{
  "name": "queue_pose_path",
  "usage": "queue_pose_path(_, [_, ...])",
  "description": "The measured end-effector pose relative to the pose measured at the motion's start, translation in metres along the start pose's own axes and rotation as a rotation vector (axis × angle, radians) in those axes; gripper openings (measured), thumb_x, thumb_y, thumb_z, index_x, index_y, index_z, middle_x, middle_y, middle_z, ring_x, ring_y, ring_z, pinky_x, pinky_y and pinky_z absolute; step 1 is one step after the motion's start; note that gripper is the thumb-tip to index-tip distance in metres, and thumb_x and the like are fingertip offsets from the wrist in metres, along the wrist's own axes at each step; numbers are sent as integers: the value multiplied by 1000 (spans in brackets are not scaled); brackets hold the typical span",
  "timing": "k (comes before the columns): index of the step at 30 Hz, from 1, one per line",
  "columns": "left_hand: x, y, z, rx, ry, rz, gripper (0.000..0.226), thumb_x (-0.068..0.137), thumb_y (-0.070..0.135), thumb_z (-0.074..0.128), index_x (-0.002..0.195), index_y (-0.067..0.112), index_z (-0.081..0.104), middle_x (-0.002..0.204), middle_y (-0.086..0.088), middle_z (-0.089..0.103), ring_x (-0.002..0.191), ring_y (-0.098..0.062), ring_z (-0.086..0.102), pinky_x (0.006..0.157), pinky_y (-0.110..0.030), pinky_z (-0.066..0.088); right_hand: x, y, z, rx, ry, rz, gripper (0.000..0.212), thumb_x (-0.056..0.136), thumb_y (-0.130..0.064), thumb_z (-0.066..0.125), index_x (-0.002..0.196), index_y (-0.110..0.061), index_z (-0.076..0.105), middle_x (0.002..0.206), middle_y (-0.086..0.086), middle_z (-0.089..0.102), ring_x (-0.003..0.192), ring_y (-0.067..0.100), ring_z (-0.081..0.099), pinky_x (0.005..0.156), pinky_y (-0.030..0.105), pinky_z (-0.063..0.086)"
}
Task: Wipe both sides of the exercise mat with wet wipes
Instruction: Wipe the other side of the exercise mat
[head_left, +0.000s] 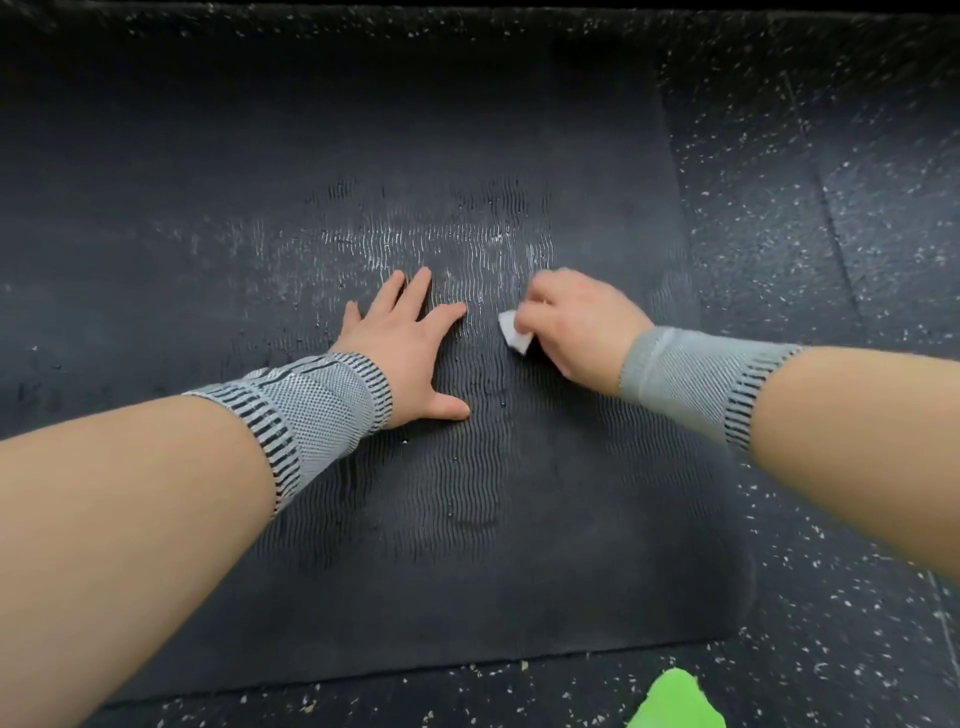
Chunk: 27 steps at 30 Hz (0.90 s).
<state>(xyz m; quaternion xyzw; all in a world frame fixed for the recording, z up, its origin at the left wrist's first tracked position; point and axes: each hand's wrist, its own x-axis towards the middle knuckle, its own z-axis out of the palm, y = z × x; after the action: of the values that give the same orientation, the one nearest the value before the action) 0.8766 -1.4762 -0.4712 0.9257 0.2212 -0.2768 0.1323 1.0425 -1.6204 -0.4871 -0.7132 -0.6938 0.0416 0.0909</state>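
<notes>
A person's right hand (576, 322), just right of the frame's centre, curls its fingers around a small white wet wipe (514, 335) and presses it down on a dark exercise mat (519, 545). Only a folded corner of the wipe shows, poking out on the thumb side of the fist; the rest is hidden under the knuckles. The back of the hand faces the camera, and the forearm reaches in from the right edge of the frame, angled up and to the left.

The left hand (405, 348), just left of centre and close beside the right, lies flat on the mat with its fingers straight and spread, the thumb stretched out toward the lower right. It holds nothing; the palm bears on the ribbed surface. Its forearm enters from the lower left corner.

Each wrist wears a grey knitted wrist band (317, 415) with dark stripes at its edges.

The mat fills the middle of the frame, from the top down to its near edge along the bottom. Its wavy ribbing glistens with wet, pale streaks (436, 244) above the two hands, in the upper middle of the picture.

The mat lies on a black floor (831, 234) flecked with white, visible along the right side and the bottom edge. A bright green object (675, 701) pokes into the frame at the bottom, right of centre; what it is cannot be told.
</notes>
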Motion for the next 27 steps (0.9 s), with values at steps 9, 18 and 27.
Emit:
queue_pose_path(9, [2, -2, -1, -15, 12, 3, 117, 66, 71, 71, 154, 35, 4, 163, -1, -14, 150, -27, -12, 116, -60, 12, 4, 18, 0, -54, -72, -171, 22, 64, 0, 72, 78, -12, 61, 81, 10, 57, 67, 30, 55, 46, 37, 50])
queue_pose_path(18, [3, -4, -4, 21, 18, -5, 92, 84, 73, 48, 154, 40, -2, 163, 1, -12, 150, -26, -9, 119, -56, 17, -28, 3, -2, -11, -146, -289, 13, 78, -11, 49, 79, -14, 62, 85, 5, 59, 70, 26, 54, 51, 33, 50])
queue_pose_path(27, [4, 1, -6, 22, 28, -33, 88, 84, 71, 51, 154, 42, 5, 162, 1, -4, 149, -26, -3, 118, -55, 20, 31, 39, -3, 11, -13, 42, 14, 80, -6, 54, 86, -11, 66, 93, 13, 57, 78, 34, 56, 58, 36, 48])
